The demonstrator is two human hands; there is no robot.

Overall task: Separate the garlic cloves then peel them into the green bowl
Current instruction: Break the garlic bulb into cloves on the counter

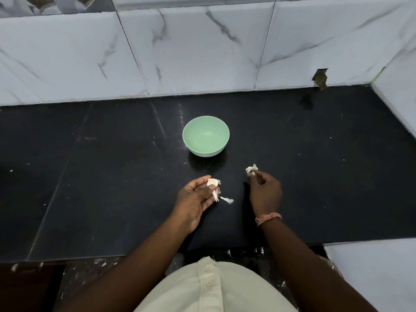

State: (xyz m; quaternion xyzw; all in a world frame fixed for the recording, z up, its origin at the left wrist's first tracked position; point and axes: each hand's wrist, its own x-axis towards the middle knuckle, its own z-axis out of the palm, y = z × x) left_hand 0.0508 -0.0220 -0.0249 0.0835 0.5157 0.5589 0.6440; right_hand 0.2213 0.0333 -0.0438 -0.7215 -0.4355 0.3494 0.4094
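The green bowl (pixel 206 136) stands on the black counter (pixel 112 176) with nothing visible inside it. My left hand (pixel 195 199) is below and a little left of the bowl, palm up, with its thumb pressing a garlic clove (pixel 212 183) against the fingers. A strip of white skin (pixel 226 199) trails from that clove. My right hand (pixel 265 190) is to the right of it, knuckles up, and pinches a small piece of garlic (pixel 251 169) at its fingertips just above the counter.
A marble-tiled wall (pixel 202 52) runs along the back and turns in at the right corner. A broken hole in the tile (pixel 320 78) sits at the back right. The counter's front edge is near my body, with white flecks scattered below it.
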